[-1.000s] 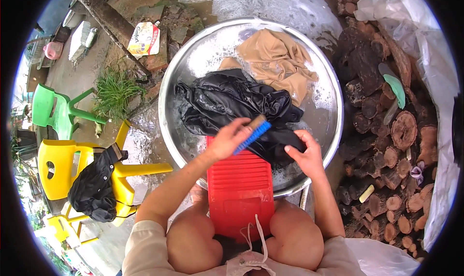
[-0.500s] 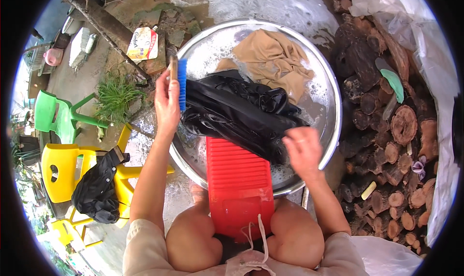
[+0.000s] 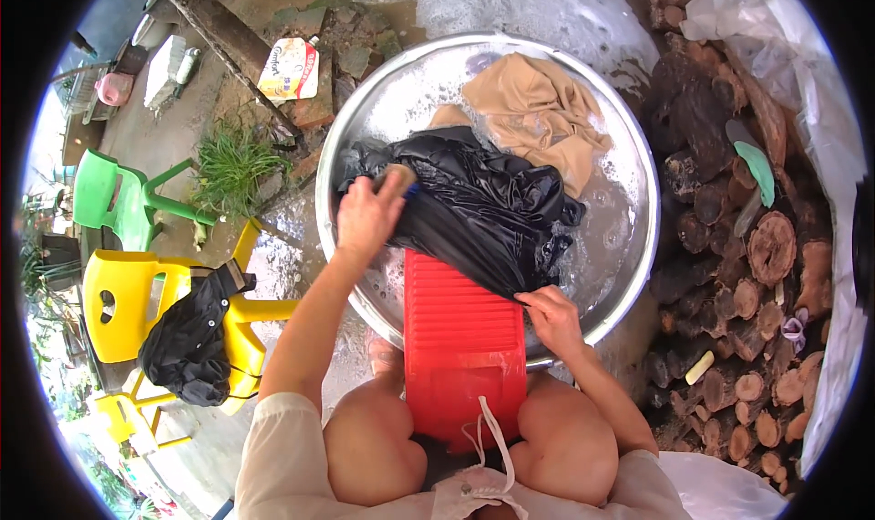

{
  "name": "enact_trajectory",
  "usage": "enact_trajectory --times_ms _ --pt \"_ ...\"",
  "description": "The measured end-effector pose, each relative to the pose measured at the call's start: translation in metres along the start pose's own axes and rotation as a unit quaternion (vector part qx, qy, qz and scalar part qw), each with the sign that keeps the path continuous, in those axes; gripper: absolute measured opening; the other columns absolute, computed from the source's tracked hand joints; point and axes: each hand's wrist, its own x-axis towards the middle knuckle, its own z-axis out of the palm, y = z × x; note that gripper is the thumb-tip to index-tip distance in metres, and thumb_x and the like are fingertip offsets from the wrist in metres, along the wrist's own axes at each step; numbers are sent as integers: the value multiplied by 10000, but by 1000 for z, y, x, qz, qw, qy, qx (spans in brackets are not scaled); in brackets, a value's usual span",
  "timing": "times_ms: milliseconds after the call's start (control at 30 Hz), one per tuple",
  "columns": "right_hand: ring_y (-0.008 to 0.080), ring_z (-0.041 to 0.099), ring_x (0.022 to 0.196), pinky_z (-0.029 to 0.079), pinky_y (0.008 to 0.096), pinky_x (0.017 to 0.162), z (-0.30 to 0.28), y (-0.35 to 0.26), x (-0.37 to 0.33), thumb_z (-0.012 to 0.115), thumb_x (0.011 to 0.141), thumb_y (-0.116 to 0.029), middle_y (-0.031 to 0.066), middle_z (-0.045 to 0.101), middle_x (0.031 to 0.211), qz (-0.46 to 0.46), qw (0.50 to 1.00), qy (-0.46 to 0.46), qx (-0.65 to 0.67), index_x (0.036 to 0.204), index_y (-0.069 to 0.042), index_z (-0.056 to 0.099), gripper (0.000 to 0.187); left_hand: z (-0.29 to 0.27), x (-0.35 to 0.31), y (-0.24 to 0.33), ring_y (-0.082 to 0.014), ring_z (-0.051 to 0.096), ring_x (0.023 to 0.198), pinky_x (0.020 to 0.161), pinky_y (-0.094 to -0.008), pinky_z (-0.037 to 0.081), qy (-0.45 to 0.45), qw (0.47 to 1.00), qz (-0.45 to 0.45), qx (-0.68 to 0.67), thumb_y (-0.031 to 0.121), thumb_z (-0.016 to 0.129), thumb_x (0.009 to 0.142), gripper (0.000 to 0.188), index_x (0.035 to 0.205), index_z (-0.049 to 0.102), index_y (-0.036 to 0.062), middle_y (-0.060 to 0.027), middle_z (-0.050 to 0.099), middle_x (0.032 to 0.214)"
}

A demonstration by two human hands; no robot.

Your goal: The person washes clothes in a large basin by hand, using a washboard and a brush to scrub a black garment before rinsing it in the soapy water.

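A wet black garment lies across the top of a red washboard and in a round metal basin. My left hand grips a scrubbing brush with a wooden back and blue bristles, and the brush rests on the garment's left part. Most of the bristles are hidden. My right hand pinches the garment's lower right edge beside the washboard. Farther back in the basin, a tan cloth sits in soapy water. The washboard's near end stands between my knees.
To the left are a green chair and a yellow chair with black clothing over it. A white and yellow pouch lies beyond the grass tuft. Stacked logs and plastic sheeting line the right side.
My left hand has brought the brush from the basin's left rim rightward and down onto the black garment. My right hand has moved slightly down and now pinches the garment's edge.
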Motion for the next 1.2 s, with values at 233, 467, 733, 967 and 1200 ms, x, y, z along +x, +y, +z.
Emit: enact_trajectory --times_ms 233,467,733,967,1200 --pt "199 659 738 515 313 652 11 12 -7 670 801 -46 131 652 828 162 979 43 116 903 -12 606 125 -21 -45 122 -340 566 749 603 -451 480 -68 953 166 -245 302 661 810 373 1167 575 237 -161 502 833" --pt "68 571 724 464 228 658 0 29 -11 653 802 37 29 617 766 211 960 82 167 883 1 596 106 -8 -16 -21 -322 537 793 626 -429 473 -15 1000 12 21 313 625 848 366 1197 565 221 -153 483 947" --pt "61 535 684 440 206 648 6 50 -2 642 806 46 4 595 783 309 894 118 302 903 -29 571 142 -30 -51 135 -302 545 755 615 -435 467 -67 920 267 -277 257 726 728 524 1221 566 182 -124 501 834" --pt "33 471 631 385 184 589 -33 56 -6 645 832 13 -44 530 708 303 915 118 237 864 -58 537 133 -28 -10 -23 -340 568 930 774 -429 494 -128 989 -69 -34 345 589 885 512 1341 460 152 -213 504 1063" --pt "141 544 593 470 279 594 -83 0 126 619 843 -37 29 524 783 115 889 204 393 893 -59 517 116 17 -5 -4 -342 467 1222 1030 -378 344 -180 804 -220 -523 421 510 941 685 1450 260 37 -239 462 1339"
